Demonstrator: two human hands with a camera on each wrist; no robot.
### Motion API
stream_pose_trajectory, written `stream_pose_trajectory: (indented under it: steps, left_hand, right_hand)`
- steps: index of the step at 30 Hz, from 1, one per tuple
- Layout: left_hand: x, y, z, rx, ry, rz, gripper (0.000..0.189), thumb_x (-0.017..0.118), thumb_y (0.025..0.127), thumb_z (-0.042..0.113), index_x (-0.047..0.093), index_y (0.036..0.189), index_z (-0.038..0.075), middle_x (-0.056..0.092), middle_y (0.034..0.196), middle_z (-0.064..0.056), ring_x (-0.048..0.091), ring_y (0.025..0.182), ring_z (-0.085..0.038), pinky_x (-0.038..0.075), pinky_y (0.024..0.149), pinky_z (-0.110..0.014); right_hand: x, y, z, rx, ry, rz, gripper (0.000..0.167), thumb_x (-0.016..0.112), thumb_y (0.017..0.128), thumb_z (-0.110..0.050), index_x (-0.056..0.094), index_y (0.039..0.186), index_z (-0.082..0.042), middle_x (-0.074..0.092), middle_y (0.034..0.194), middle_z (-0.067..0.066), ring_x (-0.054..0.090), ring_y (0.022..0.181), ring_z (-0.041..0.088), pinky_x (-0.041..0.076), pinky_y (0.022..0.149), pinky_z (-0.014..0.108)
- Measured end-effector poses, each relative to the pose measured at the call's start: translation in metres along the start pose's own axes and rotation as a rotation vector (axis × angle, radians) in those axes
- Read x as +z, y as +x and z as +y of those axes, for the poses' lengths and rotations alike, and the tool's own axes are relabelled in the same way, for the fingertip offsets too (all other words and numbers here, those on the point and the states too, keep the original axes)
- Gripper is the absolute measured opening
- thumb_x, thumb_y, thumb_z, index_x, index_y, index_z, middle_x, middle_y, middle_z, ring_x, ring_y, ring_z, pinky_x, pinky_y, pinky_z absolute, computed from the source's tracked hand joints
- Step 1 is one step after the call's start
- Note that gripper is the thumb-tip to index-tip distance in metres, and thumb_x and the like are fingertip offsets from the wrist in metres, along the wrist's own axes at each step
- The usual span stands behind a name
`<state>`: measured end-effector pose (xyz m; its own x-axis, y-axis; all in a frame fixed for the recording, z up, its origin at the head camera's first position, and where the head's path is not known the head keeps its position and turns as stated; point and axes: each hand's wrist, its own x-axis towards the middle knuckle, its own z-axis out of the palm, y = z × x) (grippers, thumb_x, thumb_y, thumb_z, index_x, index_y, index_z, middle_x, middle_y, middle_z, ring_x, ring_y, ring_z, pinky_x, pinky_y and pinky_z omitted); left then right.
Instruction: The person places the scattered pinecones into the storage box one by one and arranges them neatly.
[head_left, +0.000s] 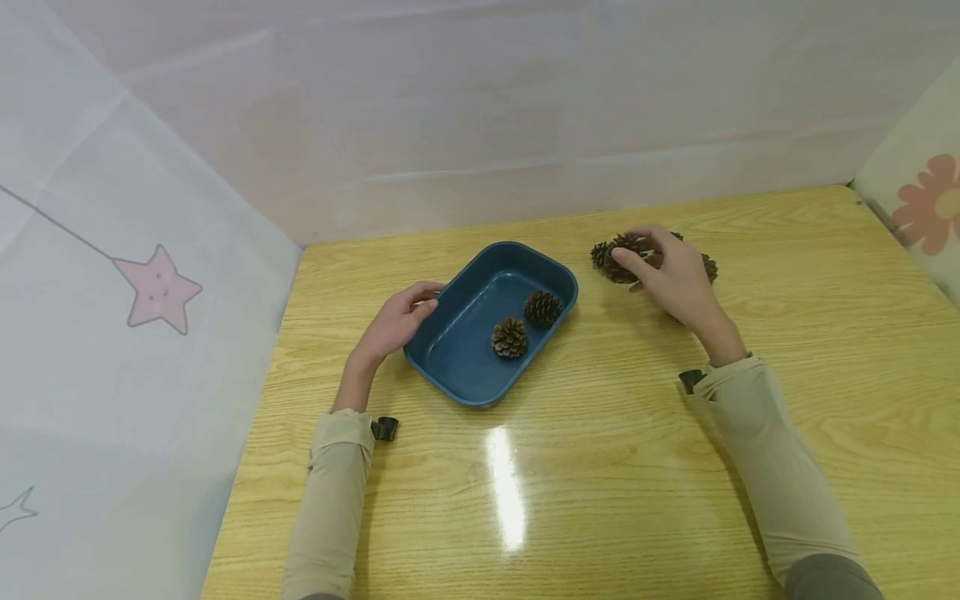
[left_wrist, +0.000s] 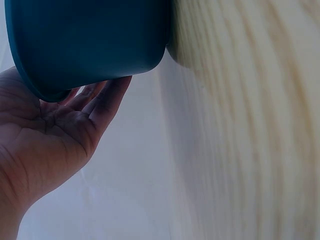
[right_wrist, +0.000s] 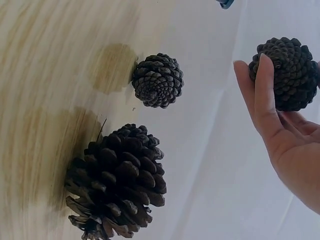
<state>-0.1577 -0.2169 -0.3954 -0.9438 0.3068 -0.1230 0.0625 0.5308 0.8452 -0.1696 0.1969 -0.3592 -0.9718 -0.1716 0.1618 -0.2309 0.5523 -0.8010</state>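
Pinecone (right_wrist: 287, 75), pinched between thumb and fingers of the right hand (head_left: 678, 279), was held above the table (head_left: 600, 467), right of the blue bin (head_left: 459, 350). The left hand (head_left: 393, 323) gripped the bin's left wall. Two cones (head_left: 509, 337) lay inside it; further cones (right_wrist: 120, 180) rested to its right.

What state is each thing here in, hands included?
Blue tray: upright, partly filled
Nearer tray cone: inside, scales spread
Farther tray cone: inside
Wooden table: reflecting light
Larger table cone: on the table, scales spread
Smaller table cone: on the table
Held cone: lifted off the table
Right hand: holding that cone
Left hand: touching the tray's outer side
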Motion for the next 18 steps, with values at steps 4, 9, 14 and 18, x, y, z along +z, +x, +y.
stream_pose_trajectory:
  steps: [4,9,14,18]
  left_hand:
    - [0.0001,-0.0008,0.0011,0.001,0.002,0.008,0.039,0.048,0.112,0.013,0.053,0.148,0.001,0.053,0.148,-0.022,0.05,0.136,-0.037,0.041,0.114,-0.052]
    - [0.0002,-0.0005,0.0017,-0.001,0.007,0.013,0.039,0.048,0.112,0.013,0.053,0.149,0.0,0.053,0.148,-0.023,0.05,0.137,-0.037,0.04,0.115,-0.052]
    - [0.0002,-0.0004,0.0027,-0.007,0.011,0.011,0.039,0.048,0.112,0.013,0.053,0.149,0.001,0.053,0.149,-0.022,0.05,0.137,-0.037,0.041,0.114,-0.052]
    - [0.0001,-0.0006,0.0027,-0.009,0.012,0.011,0.039,0.048,0.112,0.013,0.052,0.149,0.001,0.053,0.149,-0.022,0.05,0.137,-0.037,0.041,0.114,-0.052]
  right_hand:
    - [0.0001,0.0006,0.0,-0.003,-0.008,0.016,0.053,0.068,0.102,-0.039,0.058,0.143,-0.006,0.061,0.138,0.023,0.069,0.106,0.041,0.053,0.092,0.056]
    - [-0.0001,0.0005,-0.0003,0.008,0.008,0.033,0.057,0.071,0.1,-0.04,0.057,0.145,-0.01,0.062,0.138,0.018,0.065,0.112,0.037,0.05,0.087,0.049]
    - [-0.0015,-0.0005,-0.0024,0.029,0.061,0.033,0.06,0.076,0.096,-0.039,0.056,0.146,-0.011,0.058,0.144,0.017,0.061,0.121,0.038,0.05,0.094,0.051]
    - [-0.0028,-0.0009,-0.0046,0.041,0.075,0.028,0.063,0.081,0.093,-0.035,0.057,0.145,-0.01,0.054,0.148,0.017,0.056,0.129,0.038,0.047,0.099,0.055]
